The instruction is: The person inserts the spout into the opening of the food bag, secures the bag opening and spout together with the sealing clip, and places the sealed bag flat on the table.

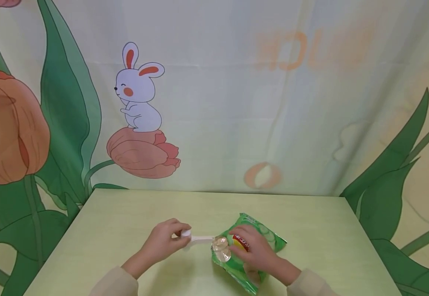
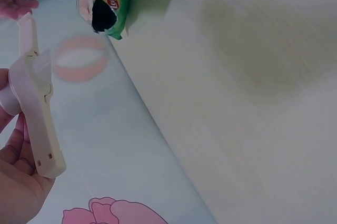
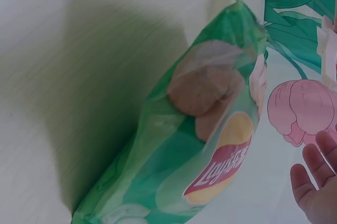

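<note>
My left hand [image 1: 168, 241] pinches a white plastic bag clip with a round knob [image 2: 39, 124]. The clip's hinged arm [image 2: 27, 34] is swung out, pointing toward my right hand. A green Lay's chip bag [image 1: 267, 236] lies on the table, with a dark opening [image 2: 103, 16] at one end in the left wrist view. My right hand [image 1: 255, 248] is over the bag in the head view, its fingers loosely extended and spread. In the left wrist view, right-hand fingertips [image 2: 21, 3] are close to the end of the clip's arm.
The pale table [image 1: 125, 218] ends at a back edge against a curtain [image 1: 214, 123] printed with tulips, leaves and a white rabbit. Shadows of the hands and bag fall on the tabletop.
</note>
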`<state>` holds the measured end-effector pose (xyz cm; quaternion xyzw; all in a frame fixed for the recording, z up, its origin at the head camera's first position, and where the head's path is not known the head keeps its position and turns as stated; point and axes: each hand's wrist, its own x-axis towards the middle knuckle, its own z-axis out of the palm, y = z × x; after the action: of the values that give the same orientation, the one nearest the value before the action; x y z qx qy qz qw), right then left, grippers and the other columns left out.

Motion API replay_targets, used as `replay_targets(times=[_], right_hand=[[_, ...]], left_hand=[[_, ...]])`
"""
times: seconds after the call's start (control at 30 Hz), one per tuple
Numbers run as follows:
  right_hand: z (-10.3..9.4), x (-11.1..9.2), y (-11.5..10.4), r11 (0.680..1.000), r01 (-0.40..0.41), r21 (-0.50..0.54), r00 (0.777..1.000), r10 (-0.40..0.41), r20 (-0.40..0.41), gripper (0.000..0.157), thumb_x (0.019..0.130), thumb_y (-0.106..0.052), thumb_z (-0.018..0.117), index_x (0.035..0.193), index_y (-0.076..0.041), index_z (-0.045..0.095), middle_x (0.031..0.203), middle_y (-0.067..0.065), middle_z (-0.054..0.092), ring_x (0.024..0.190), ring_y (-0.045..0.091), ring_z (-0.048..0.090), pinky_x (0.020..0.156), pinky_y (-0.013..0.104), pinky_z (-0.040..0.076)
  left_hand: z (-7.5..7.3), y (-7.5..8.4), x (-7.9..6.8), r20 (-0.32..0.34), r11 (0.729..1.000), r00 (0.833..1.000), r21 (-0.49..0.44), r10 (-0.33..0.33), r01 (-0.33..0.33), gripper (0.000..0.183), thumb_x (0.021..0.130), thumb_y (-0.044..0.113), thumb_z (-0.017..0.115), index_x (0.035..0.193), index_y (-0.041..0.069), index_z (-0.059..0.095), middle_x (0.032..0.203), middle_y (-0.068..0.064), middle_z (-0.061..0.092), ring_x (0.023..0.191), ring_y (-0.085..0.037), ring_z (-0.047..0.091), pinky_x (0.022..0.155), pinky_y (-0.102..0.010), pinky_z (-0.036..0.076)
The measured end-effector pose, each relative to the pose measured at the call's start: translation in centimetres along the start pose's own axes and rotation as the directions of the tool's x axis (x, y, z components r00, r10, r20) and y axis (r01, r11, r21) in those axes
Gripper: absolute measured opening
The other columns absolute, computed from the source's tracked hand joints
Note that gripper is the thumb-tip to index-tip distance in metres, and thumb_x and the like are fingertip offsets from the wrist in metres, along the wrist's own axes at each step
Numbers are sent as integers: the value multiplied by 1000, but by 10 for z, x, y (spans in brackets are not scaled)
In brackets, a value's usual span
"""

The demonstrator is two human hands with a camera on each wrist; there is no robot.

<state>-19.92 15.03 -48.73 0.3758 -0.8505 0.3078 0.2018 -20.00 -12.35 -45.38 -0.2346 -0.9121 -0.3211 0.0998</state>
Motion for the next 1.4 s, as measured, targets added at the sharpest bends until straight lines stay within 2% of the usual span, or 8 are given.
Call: replay_targets(times=[0.17,0.43,0.57,0.67,0.77,1.03,1.23,1.4], right_hand=[[3,4,-4,1000,-6,26,1000,5,21,28,76,-22,67,100,-8,61,98,1,62,93,13,53,78,29,45],[12,11,-12,994,-8,112,1000,5,28,22,78,-18,66,98,-11,61,92,-1,62,83,13,56,71,24,47],[14,13,-19,976,-120,180,987,98,128,22,81,-19,63,101,-11,61,94,1,62,82,16,56,71,25,48],[16,15,-23,955,-231,185,956,187,225,24,84,-24,59,105,-13,60,96,-1,61,82,14,55,71,24,48],[18,16,-26,944,-280,172,937,230,265,26,85,-26,58,107,-13,59,96,0,60,81,12,54,70,21,47],[31,18,-33,945,-280,168,944,239,226,20,84,-21,58,102,-11,60,89,0,62,75,3,52,66,15,46],[44,19,-39,945,-286,162,947,253,198,16,83,-15,60,97,-7,61,85,2,61,72,3,53,63,14,46],[50,20,-46,922,-330,201,930,282,235,16,83,-13,59,98,-5,60,85,1,60,71,2,50,63,14,45]], left_hand=[[0,4,1,-23,999,999,-10,31,-31,14,73,16,68,88,15,69,76,9,59,68,0,53,60,-17,44],[-2,10,1,-15,999,1000,-42,6,-6,14,73,18,68,87,16,69,77,11,58,69,0,53,60,-17,46],[-2,11,0,-14,999,1000,-41,12,-12,14,73,18,68,87,16,69,77,10,59,69,1,53,61,-17,46],[-2,11,-1,-9,999,1000,-38,12,-12,14,73,18,68,87,16,69,77,10,59,69,0,53,61,-18,47],[-3,10,-3,-6,999,1000,-36,8,-8,14,73,18,68,87,16,69,77,10,59,69,0,52,62,-21,48],[-5,4,-10,-12,1000,1000,-24,17,-17,14,72,17,69,87,17,69,76,12,57,69,1,52,61,-19,47],[-8,-1,-14,15,999,1000,-51,4,-3,16,73,16,69,88,17,68,78,12,58,70,1,53,63,-21,48],[-10,-6,-17,39,998,999,-59,-7,9,16,73,15,69,90,16,68,79,11,58,71,0,53,63,-18,46]])
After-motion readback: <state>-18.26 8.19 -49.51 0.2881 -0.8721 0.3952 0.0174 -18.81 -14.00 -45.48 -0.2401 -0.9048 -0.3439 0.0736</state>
